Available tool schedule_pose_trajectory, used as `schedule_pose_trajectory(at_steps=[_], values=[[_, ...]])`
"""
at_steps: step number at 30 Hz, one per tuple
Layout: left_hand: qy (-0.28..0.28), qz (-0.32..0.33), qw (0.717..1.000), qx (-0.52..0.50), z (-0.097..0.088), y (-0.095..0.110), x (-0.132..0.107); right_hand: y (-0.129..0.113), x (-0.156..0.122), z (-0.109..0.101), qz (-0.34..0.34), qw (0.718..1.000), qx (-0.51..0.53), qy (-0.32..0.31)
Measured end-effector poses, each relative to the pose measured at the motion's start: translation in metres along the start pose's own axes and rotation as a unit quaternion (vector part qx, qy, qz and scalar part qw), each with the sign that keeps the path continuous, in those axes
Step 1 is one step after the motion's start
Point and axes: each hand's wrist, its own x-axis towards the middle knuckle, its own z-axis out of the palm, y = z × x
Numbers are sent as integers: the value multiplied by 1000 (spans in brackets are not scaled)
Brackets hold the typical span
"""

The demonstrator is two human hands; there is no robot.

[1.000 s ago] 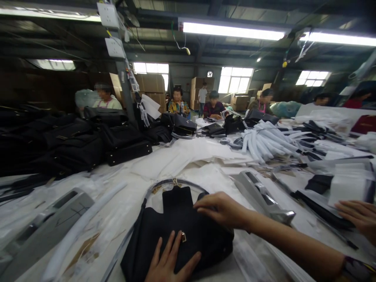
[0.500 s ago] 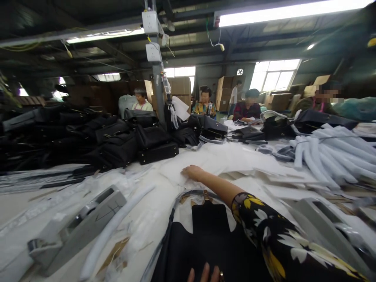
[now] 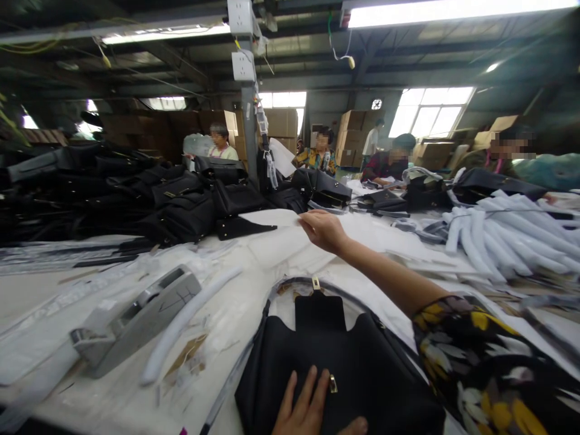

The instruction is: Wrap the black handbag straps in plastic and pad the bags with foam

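Observation:
A black handbag (image 3: pixel 357 362) with a gold clasp lies flat on the table in front of me, its wrapped handle arching away from me. My left hand (image 3: pixel 308 411) rests flat on the bag beside the clasp, fingers spread. My right hand (image 3: pixel 322 231) reaches forward past the bag and pinches the edge of a white paper sheet (image 3: pixel 276 219), lifting it off the pile of white sheets in the middle of the table.
A grey tape dispenser (image 3: pixel 136 317) and a white foam tube (image 3: pixel 190 326) lie at the left. Black bags (image 3: pixel 181 205) are stacked at the back left, white foam tubes (image 3: pixel 498 235) at the right. Several people sit across the table by a grey post (image 3: pixel 248 103).
My right hand left the bag, reached forward onto the white sheets, and now lifts one sheet by its edge. The view swung left and back down. My left hand stays on the bag.

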Motion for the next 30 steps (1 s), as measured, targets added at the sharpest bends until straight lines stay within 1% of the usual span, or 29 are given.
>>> schedule_pose_trajectory(at_steps=[1, 2, 3, 4, 5, 6, 8, 10, 11, 13, 15, 18, 20, 23, 26, 30], values=[[8, 13, 1000, -16, -11, -4, 5, -9, -19, -18, -25, 1000, -5, 5], [12, 27, 999, -30, -21, -8, 9, -20, -42, -33, -74, 997, -25, 4], [4, 33, 998, -47, -31, -12, 14, -32, -66, -45, -123, 992, -37, -1], [5, 33, 997, -66, -39, -14, 17, -46, -91, -54, -168, 985, -37, -14], [0, 29, 996, -84, -46, -15, 20, -61, -117, -59, -199, 979, -29, -34], [-10, 19, 994, -104, -52, -15, 22, -75, -141, -61, -216, 975, -15, -52], [-54, -12, 987, -151, -60, -11, 22, -99, -182, -57, -219, 970, 29, -99], [-112, -47, 974, -193, -64, -5, 18, -111, -210, -50, -213, 962, 96, -144], [-133, -60, 968, -203, -65, -3, 16, -112, -219, -47, -214, 955, 128, -163], [-148, -67, 966, -203, -68, 0, 11, -103, -228, -44, -220, 940, 171, -195], [-158, -63, 965, -201, -72, 0, 10, -87, -231, -42, -210, 933, 180, -230], [-189, -66, 955, -220, -82, -4, 15, -64, -233, -34, -157, 930, 181, -277], [-204, -73, 947, -237, -88, -7, 22, -59, -233, -25, -131, 929, 189, -290], [-201, -74, 941, -263, -94, -10, 30, -63, -235, -14, -106, 936, 181, -284], [-188, -63, 945, -259, -95, -9, 31, -74, -242, -11, -85, 950, 143, -264], [-180, -58, 952, -241, -90, -6, 24, -86, -257, -14, -102, 957, 124, -243]])
